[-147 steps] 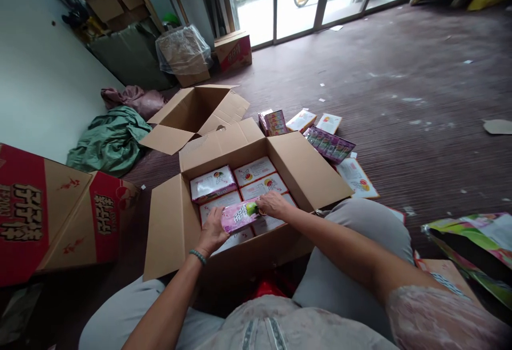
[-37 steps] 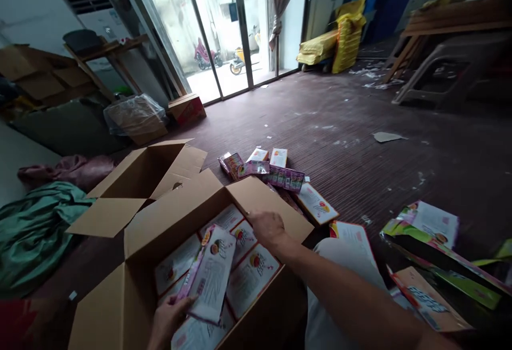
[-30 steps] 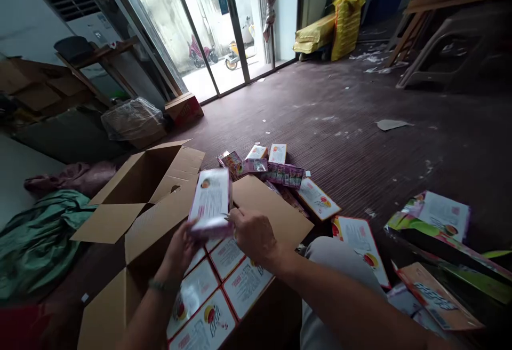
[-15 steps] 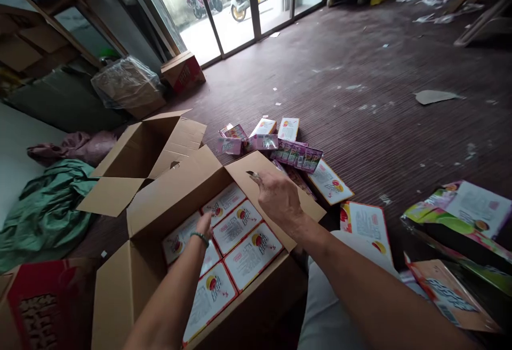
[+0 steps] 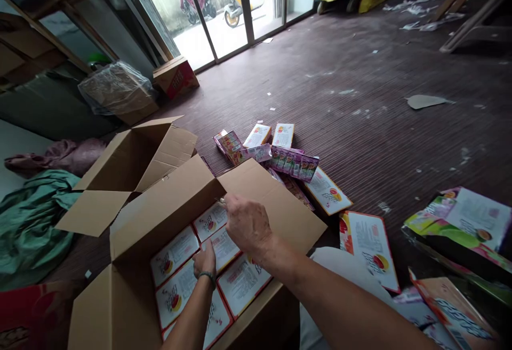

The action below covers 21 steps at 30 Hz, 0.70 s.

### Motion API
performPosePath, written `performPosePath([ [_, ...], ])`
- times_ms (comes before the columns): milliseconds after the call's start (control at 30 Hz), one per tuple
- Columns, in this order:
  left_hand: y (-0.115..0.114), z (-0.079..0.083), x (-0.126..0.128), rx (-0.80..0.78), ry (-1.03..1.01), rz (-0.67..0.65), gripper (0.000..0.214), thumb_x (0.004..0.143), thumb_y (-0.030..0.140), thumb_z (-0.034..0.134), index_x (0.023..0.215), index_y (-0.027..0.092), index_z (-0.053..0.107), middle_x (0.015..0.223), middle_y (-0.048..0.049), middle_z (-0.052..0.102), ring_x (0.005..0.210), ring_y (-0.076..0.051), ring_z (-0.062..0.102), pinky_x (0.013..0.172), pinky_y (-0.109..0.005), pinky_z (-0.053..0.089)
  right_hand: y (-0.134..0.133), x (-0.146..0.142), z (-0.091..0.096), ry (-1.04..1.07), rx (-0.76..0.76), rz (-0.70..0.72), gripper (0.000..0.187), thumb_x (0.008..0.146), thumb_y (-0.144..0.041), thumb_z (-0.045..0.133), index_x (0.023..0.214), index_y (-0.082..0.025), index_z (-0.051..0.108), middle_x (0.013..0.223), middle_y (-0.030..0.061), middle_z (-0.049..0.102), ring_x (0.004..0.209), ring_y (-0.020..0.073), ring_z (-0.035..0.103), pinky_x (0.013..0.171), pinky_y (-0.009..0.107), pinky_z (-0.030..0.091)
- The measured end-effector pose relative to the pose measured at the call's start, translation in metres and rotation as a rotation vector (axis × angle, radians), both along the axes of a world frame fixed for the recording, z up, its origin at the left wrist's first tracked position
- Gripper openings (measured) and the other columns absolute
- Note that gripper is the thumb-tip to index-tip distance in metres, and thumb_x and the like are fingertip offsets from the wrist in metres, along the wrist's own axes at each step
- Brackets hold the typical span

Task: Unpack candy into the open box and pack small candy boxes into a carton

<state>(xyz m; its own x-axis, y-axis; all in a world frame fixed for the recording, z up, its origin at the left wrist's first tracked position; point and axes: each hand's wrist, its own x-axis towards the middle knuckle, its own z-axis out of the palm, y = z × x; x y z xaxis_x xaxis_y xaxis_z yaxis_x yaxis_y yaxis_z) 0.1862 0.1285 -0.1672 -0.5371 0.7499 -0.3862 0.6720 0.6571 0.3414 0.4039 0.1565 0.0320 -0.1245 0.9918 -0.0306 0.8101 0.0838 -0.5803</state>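
Both left hand [image 5: 205, 261] and right hand [image 5: 246, 224] reach palm-down into carton [image 5: 160, 216].

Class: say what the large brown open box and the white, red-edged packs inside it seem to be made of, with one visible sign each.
Large brown open box: seemingly cardboard, matt; stiff flaps bend at straight creases. White, red-edged packs: printed card or film wrap, unclear which; flat faces show faint sheen.

The plain brown carton [image 5: 160, 216] holds white packets [image 5: 175, 254] edged in red, each with a red-and-yellow mark. At twelve o'clock from it lie purple, multicoloured-striped sachets [image 5: 294, 162] on the dark maroon ribbed floor [image 5: 360, 99]. At nine o'clock is a green cloth [image 5: 28, 222].
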Motion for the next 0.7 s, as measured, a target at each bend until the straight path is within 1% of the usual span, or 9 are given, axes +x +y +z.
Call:
performPosePath([
  [100, -0.007, 0.021, 0.004, 0.001, 0.136, 0.066, 0.064, 0.082, 0.069, 0.037, 0.106, 0.012, 0.054, 0.086, -0.0249, 0.064, 0.087, -0.046, 0.063, 0.073, -0.056, 0.044, 0.0, -0.002, -0.001, 0.008, -0.009, 0.011, 0.017, 0.09, -0.014, 0.045, 0.098, -0.02, 0.058, 0.092, 0.0075, 0.07, 0.082, 0.02, 0.069, 0.064, 0.024, 0.046],
  [200, -0.008, 0.037, 0.024, 0.131, 0.138, -0.062, 0.049, 0.082, 0.063, 0.045, 0.102, 0.019, 0.053, 0.095, -0.0176, 0.065, 0.097, -0.04, 0.063, 0.083, -0.05, 0.045, -0.001, -0.002, 0.0, -0.006, -0.041, 0.011, 0.019, 0.092, -0.014, 0.043, 0.098, -0.019, 0.06, 0.091, 0.0082, 0.071, 0.082, 0.0199, 0.069, 0.064, 0.023, 0.046],
  [267, -0.003, 0.041, 0.042, 0.235, 0.145, -0.1, 0.043, 0.083, 0.055, 0.047, 0.106, 0.019, 0.051, 0.107, -0.0173, 0.063, 0.111, -0.037, 0.057, 0.094, -0.05, 0.041, -0.002, 0.0, -0.001, -0.017, -0.041, -0.001, 0.02, 0.093, -0.016, 0.042, 0.099, -0.02, 0.061, 0.092, 0.0079, 0.072, 0.082, 0.0197, 0.07, 0.064, 0.023, 0.046],
  [367, 0.012, 0.04, 0.065, 0.342, 0.165, -0.049, 0.063, 0.082, 0.05, 0.05, 0.132, 0.013, 0.037, 0.138, -0.026, 0.043, 0.135, -0.041, 0.035, 0.106, -0.056, 0.029, -0.001, 0.004, -0.002, -0.048, -0.011, -0.033, 0.023, 0.097, -0.022, 0.039, 0.098, -0.02, 0.062, 0.093, 0.0091, 0.072, 0.084, 0.0197, 0.07, 0.064, 0.023, 0.046],
  [433, 0.025, 0.038, 0.072, 0.329, 0.125, -0.001, 0.08, 0.078, 0.053, 0.055, 0.14, 0.01, 0.026, 0.145, -0.0313, 0.032, 0.137, -0.045, 0.03, 0.103, -0.06, 0.03, 0.0, 0.007, -0.004, -0.079, -0.001, -0.051, 0.027, 0.099, -0.027, 0.036, 0.098, -0.02, 0.062, 0.094, 0.0104, 0.072, 0.087, 0.0196, 0.07, 0.065, 0.023, 0.046],
  [500, 0.037, 0.038, 0.07, 0.255, 0.036, 0.041, 0.083, 0.071, 0.056, 0.063, 0.133, 0.008, 0.036, 0.133, -0.0341, 0.045, 0.127, -0.048, 0.043, 0.094, -0.061, 0.038, 0.002, 0.009, -0.005, -0.104, -0.001, -0.057, 0.03, 0.1, -0.029, 0.033, 0.101, -0.02, 0.062, 0.097, 0.0108, 0.072, 0.09, 0.0193, 0.069, 0.067, 0.023, 0.046],
  [533, 0.042, 0.039, 0.065, 0.211, -0.017, 0.057, 0.079, 0.066, 0.055, 0.069, 0.125, 0.009, 0.044, 0.122, -0.0318, 0.055, 0.118, -0.047, 0.051, 0.089, -0.058, 0.042, 0.003, 0.009, -0.006, -0.109, 0.0, -0.058, 0.031, 0.1, -0.029, 0.033, 0.102, -0.021, 0.062, 0.097, 0.0107, 0.072, 0.092, 0.0192, 0.069, 0.068, 0.023, 0.046],
  [633, 0.043, 0.053, 0.042, 0.145, -0.172, 0.066, 0.055, 0.057, 0.045, 0.079, 0.097, 0.015, 0.056, 0.089, -0.0165, 0.068, 0.089, -0.037, 0.066, 0.073, -0.047, 0.05, 0.006, 0.009, -0.007, -0.099, 0.006, -0.053, 0.032, 0.1, -0.03, 0.032, 0.105, -0.022, 0.062, 0.096, 0.0094, 0.073, 0.091, 0.02, 0.069, 0.069, 0.025, 0.045],
  [700, 0.029, 0.071, 0.024, 0.17, -0.25, 0.058, 0.048, 0.058, 0.042, 0.078, 0.091, 0.015, 0.057, 0.082, -0.0116, 0.068, 0.08, -0.031, 0.067, 0.067, -0.04, 0.052, 0.005, 0.008, -0.008, -0.084, 0.018, -0.046, 0.032, 0.101, -0.033, 0.032, 0.104, -0.023, 0.063, 0.096, 0.0085, 0.073, 0.09, 0.0202, 0.069, 0.067, 0.025, 0.043],
])
